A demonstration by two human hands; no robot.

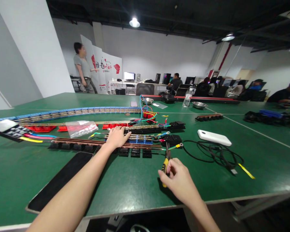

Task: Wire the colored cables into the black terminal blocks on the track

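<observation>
My left hand (117, 137) rests with fingers spread on the copper rods of a long rail assembly (81, 144) with black clips. Near the rail's right end, my right hand (176, 174) is closed round the handle of yellow and black pliers (165, 166). The jaws point away from me, beside a green and yellow wire (175, 147) with a ring terminal. Just behind my left hand lies a blue rail piece (141, 139), with a black connector block (171, 140) to its right. Red rail holders (116, 126) and coloured wires sit farther back.
A black mat (60, 180) lies at the left front. To the right are a white power bank (214, 137), a coiled black cable (207, 154) and a short rail (209, 117). A bottle (188, 97) and metal bowls stand behind. Several people are in the background.
</observation>
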